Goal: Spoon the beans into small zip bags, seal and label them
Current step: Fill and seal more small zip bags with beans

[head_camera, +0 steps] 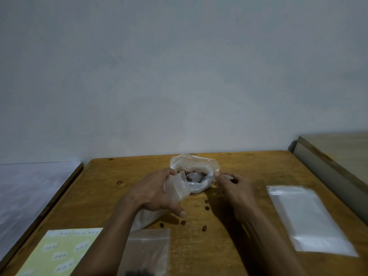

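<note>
— Which step are we on?

— Filling, I'd say. My left hand (157, 193) is curled round a small zip bag (176, 189), holding its mouth towards the big bean bag (194, 168) at the back of the wooden table (249, 172). My right hand (234, 187) pinches the handle of a white spoon (194, 177), whose bowl sits among the beans (184, 173) inside that bag.

— Anything spilled?

— A few loose beans (207, 208) lie on the table between my wrists.

— Next move?

— I judge it calls for lifting the loaded spoon level and tipping it into the held-open mouth. Empty bags (306, 218) wait right; the label sheet (59, 253) is near left.
</note>
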The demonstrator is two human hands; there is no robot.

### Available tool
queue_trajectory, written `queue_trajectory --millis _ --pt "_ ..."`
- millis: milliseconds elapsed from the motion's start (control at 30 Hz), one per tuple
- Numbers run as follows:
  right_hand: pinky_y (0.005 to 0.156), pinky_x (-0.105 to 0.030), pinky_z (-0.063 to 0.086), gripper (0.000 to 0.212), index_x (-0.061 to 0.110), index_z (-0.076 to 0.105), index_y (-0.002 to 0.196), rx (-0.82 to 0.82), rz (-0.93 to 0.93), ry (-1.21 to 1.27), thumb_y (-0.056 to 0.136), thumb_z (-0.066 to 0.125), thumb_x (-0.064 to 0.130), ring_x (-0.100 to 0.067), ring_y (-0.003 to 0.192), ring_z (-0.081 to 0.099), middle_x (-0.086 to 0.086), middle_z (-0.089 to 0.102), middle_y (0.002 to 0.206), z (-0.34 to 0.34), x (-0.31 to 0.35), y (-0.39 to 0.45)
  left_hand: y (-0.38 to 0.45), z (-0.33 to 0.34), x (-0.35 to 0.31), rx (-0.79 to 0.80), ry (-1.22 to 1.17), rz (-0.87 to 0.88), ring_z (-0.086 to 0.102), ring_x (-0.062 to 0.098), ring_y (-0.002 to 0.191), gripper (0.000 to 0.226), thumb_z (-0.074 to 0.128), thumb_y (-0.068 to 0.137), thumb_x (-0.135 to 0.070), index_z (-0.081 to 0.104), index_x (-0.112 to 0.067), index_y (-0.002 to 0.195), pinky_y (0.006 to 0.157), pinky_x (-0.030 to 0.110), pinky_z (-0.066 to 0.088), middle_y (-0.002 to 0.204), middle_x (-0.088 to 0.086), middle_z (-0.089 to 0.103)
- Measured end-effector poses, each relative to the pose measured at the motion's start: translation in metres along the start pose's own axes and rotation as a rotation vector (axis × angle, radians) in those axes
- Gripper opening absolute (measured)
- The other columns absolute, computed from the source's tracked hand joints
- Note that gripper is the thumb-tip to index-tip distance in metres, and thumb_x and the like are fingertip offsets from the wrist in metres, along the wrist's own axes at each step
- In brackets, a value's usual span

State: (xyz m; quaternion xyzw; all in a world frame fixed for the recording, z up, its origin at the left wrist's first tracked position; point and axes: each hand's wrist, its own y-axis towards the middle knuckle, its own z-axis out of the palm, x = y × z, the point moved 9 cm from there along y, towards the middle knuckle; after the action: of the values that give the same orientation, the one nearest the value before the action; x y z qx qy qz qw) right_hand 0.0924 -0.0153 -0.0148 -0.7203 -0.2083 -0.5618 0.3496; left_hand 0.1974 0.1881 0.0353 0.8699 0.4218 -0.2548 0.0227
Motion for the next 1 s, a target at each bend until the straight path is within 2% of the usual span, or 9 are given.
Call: queue_trajectory --millis 33,100,233,300,367,467,567,800,1000 --pt "0.071 -0.032 0.054 0.011 0.024 0.069 0.097 -0.037 -0.014 0.018 0.091 0.068 0.033 -0.018 0.091 0.065 -0.003 0.07 0.104 0.003 0.0 -0.002 0.002 0.003 0.0 0.012 -0.009 -0.003 0.044 0.02 0.131 0.122 0.095 0.051 -0.053 0.029 -0.033 0.153 0.101 0.036 0.047 0.151 -0.004 0.04" --pt "0.064 -0.027 0.05 0.017 0.028 0.067 0.082 -0.101 -0.137 -0.061 0.097 0.06 0.032 -0.012 0.08 0.065 0.001 0.071 0.089 0.006 0.008 -0.006 0.006 0.006 -0.001 0.025 -0.014 0.002 0.041 0.021 0.134 0.123 0.094 0.053 -0.053 0.027 -0.033 0.154 0.102 0.036 0.044 0.154 -0.003 0.038" --pt "0.066 -0.016 0.049 0.019 0.025 0.072 0.108 -0.206 -0.588 -0.295 0.101 0.054 0.029 0.004 0.078 0.059 0.018 0.064 0.085 0.004 0.04 -0.024 0.008 0.007 0.004 0.002 -0.06 -0.006 0.04 0.019 0.137 0.126 0.094 0.053 -0.054 0.027 -0.028 0.156 0.104 0.035 0.044 0.157 -0.004 0.035" --pt "0.064 -0.014 0.045 0.022 0.018 0.074 0.108 -0.255 -0.672 -0.353 0.102 0.054 0.026 0.005 0.076 0.056 0.016 0.061 0.083 0.001 0.045 -0.027 0.007 0.003 0.003 -0.037 -0.089 0.007 0.041 0.019 0.137 0.127 0.095 0.051 -0.054 0.029 -0.028 0.156 0.103 0.036 0.045 0.156 -0.004 0.037" --pt "0.06 -0.016 0.046 0.023 0.019 0.074 0.099 -0.246 -0.54 -0.319 0.102 0.053 0.028 0.0 0.073 0.061 0.014 0.064 0.077 0.0 0.035 -0.022 0.006 0.0 -0.002 -0.064 -0.096 0.037 0.042 0.018 0.136 0.126 0.095 0.051 -0.054 0.029 -0.03 0.156 0.103 0.035 0.045 0.155 -0.005 0.038" --pt "0.056 -0.025 0.047 0.031 0.013 0.072 0.078 -0.196 -0.192 -0.044 0.1 0.056 0.028 -0.014 0.068 0.066 -0.003 0.071 0.071 0.004 0.0 -0.014 0.005 -0.001 -0.007 -0.079 -0.079 0.057 0.043 0.017 0.132 0.126 0.094 0.05 -0.055 0.029 -0.032 0.155 0.103 0.036 0.046 0.153 -0.005 0.04" --pt "0.059 -0.03 0.05 0.03 0.011 0.074 0.077 -0.191 -0.052 0.158 0.098 0.06 0.027 -0.017 0.062 0.066 -0.007 0.075 0.07 0.006 -0.013 -0.014 0.005 0.002 0.0 -0.086 -0.045 0.023 0.044 0.018 0.133 0.125 0.094 0.05 -0.057 0.032 -0.029 0.155 0.103 0.037 0.046 0.153 -0.006 0.04" --pt "0.054 -0.026 0.047 0.019 0.006 0.072 0.09 -0.106 -0.1 0.353 0.099 0.058 0.014 -0.013 0.058 0.061 -0.005 0.069 0.065 -0.005 0.01 -0.014 0.011 0.014 0.017 -0.102 -0.16 -0.011 0.047 0.014 0.122 0.122 0.094 0.05 -0.057 0.035 -0.025 0.152 0.088 0.025 0.044 0.147 -0.007 0.045" --pt "0.056 -0.029 0.051 0.021 0.009 0.073 0.086 0.006 -0.258 0.277 0.098 0.059 0.02 -0.012 0.056 0.062 -0.005 0.071 0.066 -0.008 0.047 -0.036 0.013 0.012 0.019 -0.16 -0.201 -0.005 0.05 0.016 0.121 0.115 0.094 0.052 -0.056 0.039 -0.024 0.148 0.093 0.032 0.05 0.142 -0.005 0.048"
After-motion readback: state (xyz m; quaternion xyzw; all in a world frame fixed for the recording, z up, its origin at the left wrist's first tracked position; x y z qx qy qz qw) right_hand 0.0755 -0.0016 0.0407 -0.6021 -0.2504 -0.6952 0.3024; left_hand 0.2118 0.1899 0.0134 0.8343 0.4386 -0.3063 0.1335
